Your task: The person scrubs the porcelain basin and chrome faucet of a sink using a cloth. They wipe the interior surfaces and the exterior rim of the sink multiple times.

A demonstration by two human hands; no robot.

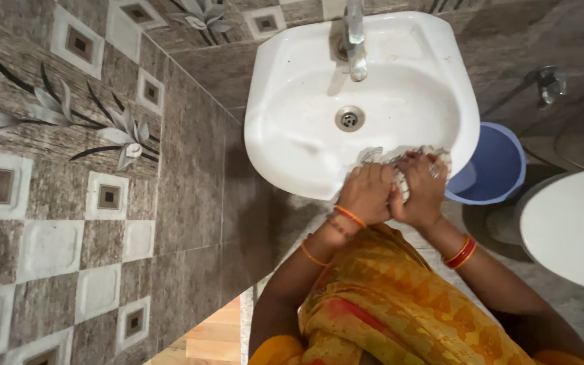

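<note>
Head view: I see both hands, the left hand (368, 192) and the right hand (422, 192), pressed together, clutching what looks like a crumpled cloth (400, 162) at the sink's (285, 135) near rim, the bundle lying crosswise, equally near both.

- The basin (292, 135) is plain white, with a silver metal tap (354, 37) and a grey drain ring (349, 119).
- The cloth (400, 169) in the hands is whitish with darker markings.
- The bucket (498, 165) on the right is blue.
- The toilet lid (572, 226) at far right is white.
- The wall tiles (69, 169) on the left are grey-brown with pale squares and grey leaf sprays.
- The garment (386, 304) is yellow-orange with reddish patches.
- The bangles (461, 253) are red and orange.
</note>
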